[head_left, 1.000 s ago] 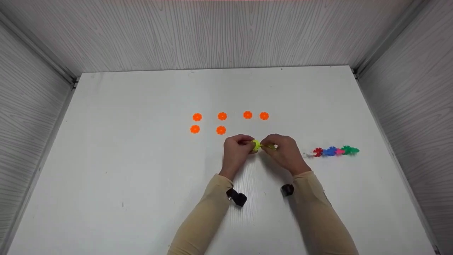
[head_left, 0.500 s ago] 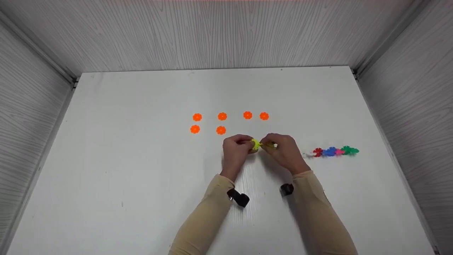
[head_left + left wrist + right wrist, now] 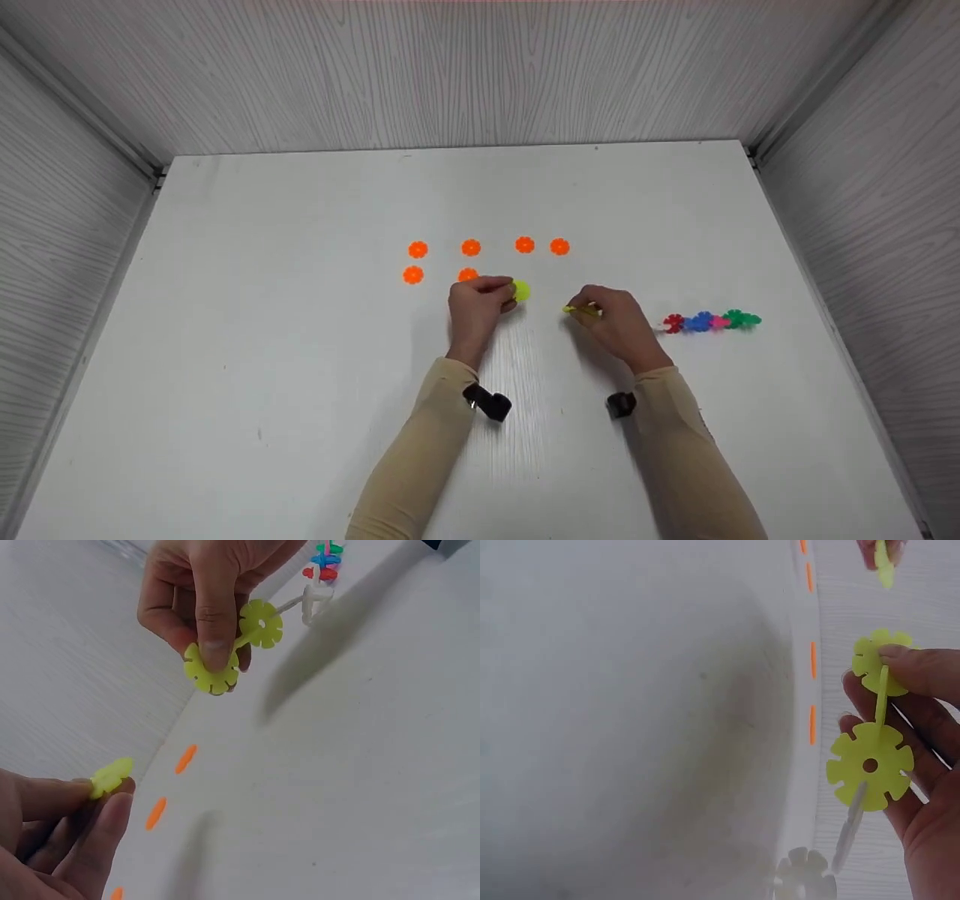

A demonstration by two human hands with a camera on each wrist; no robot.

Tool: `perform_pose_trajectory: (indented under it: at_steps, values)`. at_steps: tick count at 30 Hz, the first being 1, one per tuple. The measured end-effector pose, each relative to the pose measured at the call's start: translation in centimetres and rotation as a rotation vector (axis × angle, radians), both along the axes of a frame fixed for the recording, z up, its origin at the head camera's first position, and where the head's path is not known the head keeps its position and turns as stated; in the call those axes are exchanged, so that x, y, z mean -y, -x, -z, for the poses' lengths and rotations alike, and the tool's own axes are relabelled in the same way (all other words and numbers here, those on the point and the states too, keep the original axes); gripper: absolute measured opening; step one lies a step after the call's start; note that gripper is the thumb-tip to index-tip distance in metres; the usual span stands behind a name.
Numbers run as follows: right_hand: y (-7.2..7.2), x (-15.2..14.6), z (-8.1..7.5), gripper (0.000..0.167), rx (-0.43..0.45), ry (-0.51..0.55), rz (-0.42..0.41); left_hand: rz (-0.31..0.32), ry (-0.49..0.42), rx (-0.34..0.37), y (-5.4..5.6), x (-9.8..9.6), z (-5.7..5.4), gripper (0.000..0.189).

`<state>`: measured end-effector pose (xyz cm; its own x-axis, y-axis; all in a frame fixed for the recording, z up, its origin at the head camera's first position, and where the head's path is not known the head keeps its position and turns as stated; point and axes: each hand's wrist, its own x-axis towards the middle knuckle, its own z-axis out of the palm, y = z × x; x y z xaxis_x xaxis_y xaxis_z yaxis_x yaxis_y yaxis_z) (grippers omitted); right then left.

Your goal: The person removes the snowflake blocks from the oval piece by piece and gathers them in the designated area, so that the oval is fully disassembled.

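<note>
- The yellow end (image 3: 868,742) of the linked chain (image 3: 703,322) is pinched in your right hand (image 3: 616,321); coloured discs trail to its right.
- Left of that yellow end, well apart, your left hand (image 3: 475,311) pinches a single yellow disc (image 3: 523,291).
- Beyond it, leftward, orange discs (image 3: 471,247) lie flat on the worktop (image 3: 300,337).

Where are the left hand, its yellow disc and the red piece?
Left hand (image 3: 475,310), head view, middle of the hand.
Yellow disc (image 3: 112,775), left wrist view, exposed part.
Red piece (image 3: 674,323), head view, visible middle.
</note>
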<state>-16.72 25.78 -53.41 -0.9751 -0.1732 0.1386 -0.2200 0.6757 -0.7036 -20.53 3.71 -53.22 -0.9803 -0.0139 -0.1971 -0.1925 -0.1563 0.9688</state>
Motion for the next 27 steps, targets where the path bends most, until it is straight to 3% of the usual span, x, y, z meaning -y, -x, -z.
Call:
perform_pose_trajectory:
  at_steps: [9,18,27]
  values:
    - [-0.3,-0.4,0.6,0.011,0.060,0.041,0.007,0.055,0.170,-0.024,1.9,-0.9,0.3,0.010]
    - [-0.4,-0.5,0.6,0.012,0.083,0.038,0.009,0.068,0.528,-0.114,3.6,-2.1,0.9,0.008]
    - [-0.6,-0.7,0.7,0.015,0.069,0.029,0.005,0.091,0.618,-0.083,4.0,-2.5,1.2,0.014]
